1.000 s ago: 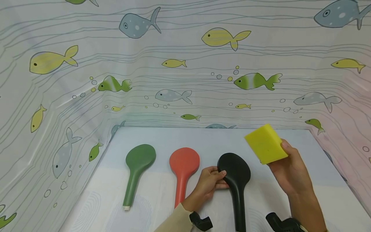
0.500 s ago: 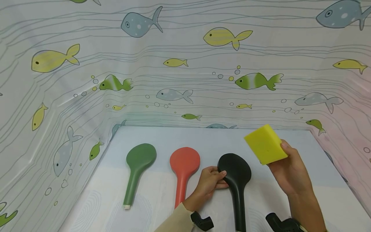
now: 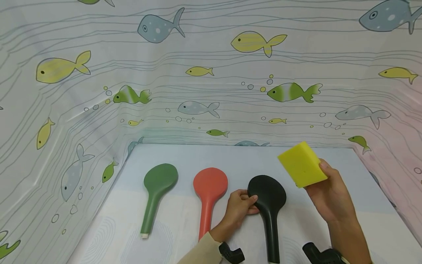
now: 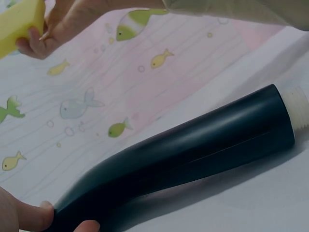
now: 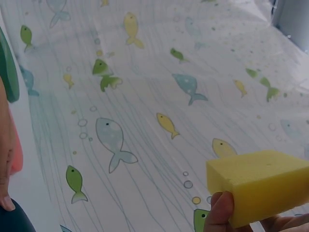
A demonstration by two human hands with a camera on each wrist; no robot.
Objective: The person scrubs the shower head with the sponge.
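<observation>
My left hand [image 3: 238, 209] pinches the left edge of a black handheld shower head [image 3: 270, 194], thumb on top and fingers behind. Its round face is turned away and its handle points toward me. In the left wrist view a white threaded end [image 4: 297, 107] sticks out of the handle. To the right and higher, my right hand [image 3: 333, 196] holds a yellow sponge [image 3: 301, 165] above the table, its thumb along the sponge's edge. The right wrist view shows fingers under the sponge [image 5: 260, 179], apart from the shower head.
A red shower head [image 3: 211, 183] lies just left of my left hand, its handle partly behind my forearm. Farther left lies a green shower head [image 3: 160, 179]. A fish-patterned sheet [image 3: 230, 110] rises behind and beside the white table [image 3: 204, 156].
My left wrist has shifted very slightly to the right, with the black shower head barely moving. The right hand and sponge have stayed in place.
</observation>
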